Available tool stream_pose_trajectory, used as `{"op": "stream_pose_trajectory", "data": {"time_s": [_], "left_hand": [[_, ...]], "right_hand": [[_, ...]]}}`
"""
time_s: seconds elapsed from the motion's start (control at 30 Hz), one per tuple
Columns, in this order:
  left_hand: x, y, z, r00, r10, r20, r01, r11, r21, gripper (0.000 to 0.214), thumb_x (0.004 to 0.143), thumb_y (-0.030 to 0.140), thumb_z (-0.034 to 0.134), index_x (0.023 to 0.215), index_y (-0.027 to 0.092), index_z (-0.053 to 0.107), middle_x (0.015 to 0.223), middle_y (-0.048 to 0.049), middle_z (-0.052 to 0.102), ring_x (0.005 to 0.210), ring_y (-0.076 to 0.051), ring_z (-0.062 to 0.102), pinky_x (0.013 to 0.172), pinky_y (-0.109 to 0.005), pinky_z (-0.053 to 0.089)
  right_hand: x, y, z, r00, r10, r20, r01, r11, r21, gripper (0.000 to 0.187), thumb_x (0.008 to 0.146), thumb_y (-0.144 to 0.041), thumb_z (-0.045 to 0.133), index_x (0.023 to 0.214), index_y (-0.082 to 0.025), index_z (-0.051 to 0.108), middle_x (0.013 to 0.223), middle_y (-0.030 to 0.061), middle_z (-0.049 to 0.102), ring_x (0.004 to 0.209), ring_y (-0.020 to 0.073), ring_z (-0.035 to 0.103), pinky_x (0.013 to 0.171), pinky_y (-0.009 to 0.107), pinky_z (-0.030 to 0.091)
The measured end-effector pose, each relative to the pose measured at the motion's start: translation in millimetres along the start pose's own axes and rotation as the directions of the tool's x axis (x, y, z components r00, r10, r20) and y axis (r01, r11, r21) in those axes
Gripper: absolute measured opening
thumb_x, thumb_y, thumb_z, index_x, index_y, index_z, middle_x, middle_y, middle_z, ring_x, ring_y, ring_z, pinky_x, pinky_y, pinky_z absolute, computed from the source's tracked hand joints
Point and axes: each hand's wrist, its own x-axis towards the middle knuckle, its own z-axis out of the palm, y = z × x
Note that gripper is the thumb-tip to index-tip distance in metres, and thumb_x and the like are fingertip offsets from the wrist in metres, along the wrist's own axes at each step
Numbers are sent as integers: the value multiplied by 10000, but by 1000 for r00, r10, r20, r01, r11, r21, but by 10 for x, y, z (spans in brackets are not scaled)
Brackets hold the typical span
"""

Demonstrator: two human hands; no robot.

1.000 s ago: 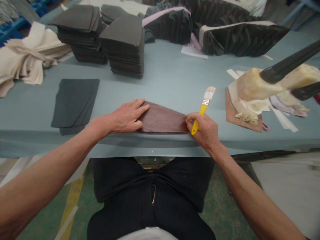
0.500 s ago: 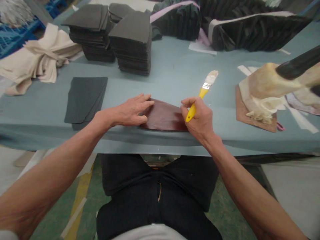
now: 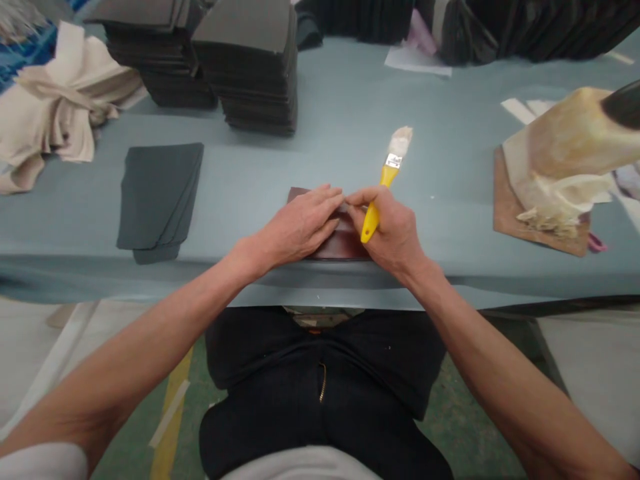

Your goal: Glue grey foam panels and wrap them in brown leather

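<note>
A dark reddish-brown leather-like piece (image 3: 340, 248) lies at the table's front edge. My left hand (image 3: 307, 225) rests flat over its left and middle part with fingers stretched out, covering much of it. My right hand (image 3: 393, 230) grips a flat paintbrush (image 3: 372, 220) by its yellow handle, and the pale bristles point up and away from me. Thumb and index finger of that hand come together beside my left fingertips, above the leather piece; whether they also pinch its edge is hidden.
Thin dark sheets (image 3: 157, 197) lie fanned out to the left, with tall dark stacks (image 3: 250, 80) behind. Beige fabric strips (image 3: 70, 93) sit far left. At right, a stained pale container (image 3: 555, 147) stands on a brown board (image 3: 505, 207). Dark bundles (image 3: 540, 30) line the back.
My left hand has slid right across the leather piece, up to my right fingertips. My right hand still holds the brush. The view has tilted down, so the back items sit higher.
</note>
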Motion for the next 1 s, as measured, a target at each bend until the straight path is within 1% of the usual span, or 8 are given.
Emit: {"op": "stream_pose_trajectory", "data": {"time_s": [0.13,0.27,0.4,0.53,0.6,0.77,0.87,1.0], "left_hand": [[-23,-48,65,1000,-9,16,9,1000,13,509,1102,292,333,1510,46,510,1621,-237,526,1589,-320,433,1364,-515,307],[-47,-68,109,999,-19,32,17,997,71,542,1125,320,306,1577,59,454,1701,-218,445,1634,-341,358,1355,-543,304],[-73,-52,146,998,-46,45,38,985,167,603,1142,354,285,1632,11,363,1740,-245,365,1654,-388,300,1356,-550,265],[-108,-43,153,998,-40,46,30,982,188,717,1127,496,366,1678,46,276,1768,-247,304,1673,-394,247,1365,-550,220],[-116,-44,148,998,-35,58,24,982,186,816,1106,599,379,1680,31,260,1768,-267,288,1675,-407,233,1365,-558,207],[-114,-42,153,997,-30,74,17,984,176,1102,977,842,451,1676,14,251,1767,-295,263,1672,-447,215,1363,-581,178],[-113,-35,171,997,-33,75,18,980,198,1198,919,889,508,1674,-4,246,1756,-311,276,1666,-467,215,1360,-584,165],[-123,-27,190,997,-40,66,25,977,211,1241,887,926,504,1672,-3,259,1743,-320,301,1655,-482,234,1350,-599,167]], "right_hand": [[-78,61,15,998,10,58,-12,999,34,100,1049,-300,575,1130,-248,603,1095,68,771,1011,216,744,927,359,599],[-132,76,0,989,43,140,-49,998,37,142,1046,-284,566,1179,-248,595,1248,93,763,1144,249,743,1011,409,598],[-143,45,-22,981,11,192,-20,999,45,155,1040,-239,566,1189,-273,588,1393,75,726,1266,255,713,1084,431,581],[-133,12,-23,982,11,187,-15,1000,18,181,1036,-191,554,1182,-294,588,1373,55,739,1348,249,682,1128,438,570],[-129,5,-22,983,6,183,-7,1000,5,189,1039,-174,544,1177,-294,590,1367,52,745,1352,246,683,1124,441,577],[-128,9,-35,983,-7,186,7,1000,1,190,1043,-156,532,1170,-282,597,1370,61,747,1366,254,677,1135,478,578],[-127,11,-40,981,-16,194,17,1000,-3,206,1029,-135,540,1169,-274,597,1383,72,740,1360,255,679,1118,464,586],[-123,9,-27,979,-11,201,13,1000,-7,170,1039,-150,524,1144,-264,595,1382,74,738,1307,254,706,1069,450,603]]}}
